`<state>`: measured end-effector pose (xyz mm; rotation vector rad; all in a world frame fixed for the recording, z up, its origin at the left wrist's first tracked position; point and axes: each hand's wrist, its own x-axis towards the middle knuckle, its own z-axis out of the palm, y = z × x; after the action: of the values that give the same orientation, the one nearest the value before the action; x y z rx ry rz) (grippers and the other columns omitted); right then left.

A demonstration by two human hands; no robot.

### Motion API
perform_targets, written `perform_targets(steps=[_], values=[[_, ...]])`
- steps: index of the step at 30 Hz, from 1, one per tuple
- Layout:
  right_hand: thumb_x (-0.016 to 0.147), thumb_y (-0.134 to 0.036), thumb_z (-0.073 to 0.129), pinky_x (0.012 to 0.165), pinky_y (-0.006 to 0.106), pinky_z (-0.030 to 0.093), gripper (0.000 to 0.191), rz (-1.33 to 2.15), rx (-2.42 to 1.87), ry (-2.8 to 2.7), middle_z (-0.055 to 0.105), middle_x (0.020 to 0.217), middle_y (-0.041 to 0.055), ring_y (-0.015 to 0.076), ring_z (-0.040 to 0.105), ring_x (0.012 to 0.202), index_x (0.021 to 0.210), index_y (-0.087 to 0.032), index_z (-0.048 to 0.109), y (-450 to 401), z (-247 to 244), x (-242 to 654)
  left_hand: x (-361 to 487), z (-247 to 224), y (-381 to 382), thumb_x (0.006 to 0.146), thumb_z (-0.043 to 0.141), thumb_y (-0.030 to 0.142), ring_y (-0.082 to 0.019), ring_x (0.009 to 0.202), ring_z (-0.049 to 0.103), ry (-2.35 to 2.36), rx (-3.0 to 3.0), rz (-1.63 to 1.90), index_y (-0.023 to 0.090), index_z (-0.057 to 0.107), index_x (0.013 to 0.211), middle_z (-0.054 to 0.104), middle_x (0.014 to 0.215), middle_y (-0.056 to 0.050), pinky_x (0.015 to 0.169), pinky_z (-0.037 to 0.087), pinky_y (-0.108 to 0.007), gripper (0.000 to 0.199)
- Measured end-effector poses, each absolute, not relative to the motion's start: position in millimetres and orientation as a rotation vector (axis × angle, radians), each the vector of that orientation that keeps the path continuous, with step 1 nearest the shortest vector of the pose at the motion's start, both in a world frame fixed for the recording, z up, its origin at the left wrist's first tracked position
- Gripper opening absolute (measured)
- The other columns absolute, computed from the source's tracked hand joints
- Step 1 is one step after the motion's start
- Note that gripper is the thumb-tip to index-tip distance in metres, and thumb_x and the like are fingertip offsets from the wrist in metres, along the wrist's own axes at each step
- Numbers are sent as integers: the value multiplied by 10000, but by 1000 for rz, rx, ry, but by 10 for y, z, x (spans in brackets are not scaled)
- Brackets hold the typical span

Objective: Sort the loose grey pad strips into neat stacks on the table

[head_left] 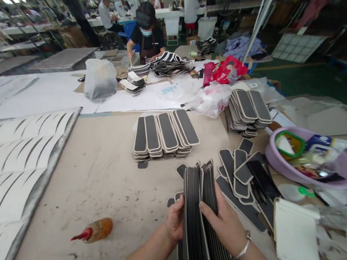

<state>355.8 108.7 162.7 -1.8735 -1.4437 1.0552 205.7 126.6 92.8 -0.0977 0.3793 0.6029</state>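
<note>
Between my two hands stands a thick stack of long dark strips with pale edges [194, 213], on edge and split by a gap near its right side. My left hand [176, 218] presses the stack's left side. My right hand [223, 222], with a bracelet at the wrist, wraps the right part, its thumb on the near face. Beyond them, neat piles of similar strips [167, 133] lie on the brown table [108, 170]. Loose strips [238, 172] are scattered right of my hands.
An orange bottle with a red tip [94, 231] lies at left. White slitted sheets [13, 171] cover the far left. At right are a purple basin [271, 154], a notebook [295, 233] and more piled strips [245, 108]. A person [147, 38] works across the table.
</note>
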Motion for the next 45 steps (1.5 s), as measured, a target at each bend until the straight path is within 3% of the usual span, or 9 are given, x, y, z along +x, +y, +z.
perform_targets(steps=[5,10,16,18,23,28,38,45], values=[[827,-466,482,1075,486,289,821,1002,-1852,-1457,289,1461,183,278,326,1325,1452,-112,83,1308,1636,3522,2107,999,1378,793,519,537,-311,1072,581,393,-101,596,53,627,1103,682,1019,-158,1011,338,-428,584],[809,-388,526,1107,477,237,905,931,-1848,-1600,122,1515,162,253,135,1393,1449,-107,-49,1093,1651,3432,2104,1081,1373,837,364,607,-314,1078,571,346,-101,642,50,620,1126,668,1051,-164,1036,291,-440,678],[851,-347,469,1102,446,266,843,941,-1818,-1650,121,1515,163,231,153,1390,1443,-75,-66,849,1545,3288,2079,1097,1307,877,313,550,-260,1053,588,277,-106,672,63,652,1074,664,1073,-117,1015,314,-331,625],[892,-364,393,1089,430,297,751,1007,-1784,-1590,178,1505,147,213,205,1377,1449,-83,-25,861,1575,3358,2064,1104,1305,851,329,595,-285,1058,581,283,-111,656,54,639,1090,663,1062,-138,1012,319,-366,668],[888,-406,418,1046,356,379,570,1036,-1735,-1560,414,1408,92,199,380,1301,1385,-137,344,934,1787,3624,2005,1156,1355,803,339,673,-308,1023,593,317,-145,610,12,617,1103,660,1044,-192,996,337,-429,777],[873,-412,452,1033,332,397,501,1089,-1705,-1623,532,1313,77,192,495,1213,1298,-147,482,969,1943,3706,1973,1207,1369,820,304,665,-301,925,634,356,-138,602,12,634,1070,680,981,-196,936,382,-448,773],[828,-393,552,867,269,535,530,1226,-1691,-1479,574,1270,69,216,549,1154,1303,-168,485,971,2071,3762,1981,1311,1366,804,363,661,-316,994,608,341,-135,620,32,651,1040,687,962,-184,965,351,-447,732],[821,-388,578,846,237,540,551,1289,-1678,-1415,564,1284,57,194,582,1106,1321,-187,460,948,2062,3765,1962,1332,1370,790,415,647,-316,994,606,329,-139,624,49,643,1052,686,977,-171,970,346,-452,693]])
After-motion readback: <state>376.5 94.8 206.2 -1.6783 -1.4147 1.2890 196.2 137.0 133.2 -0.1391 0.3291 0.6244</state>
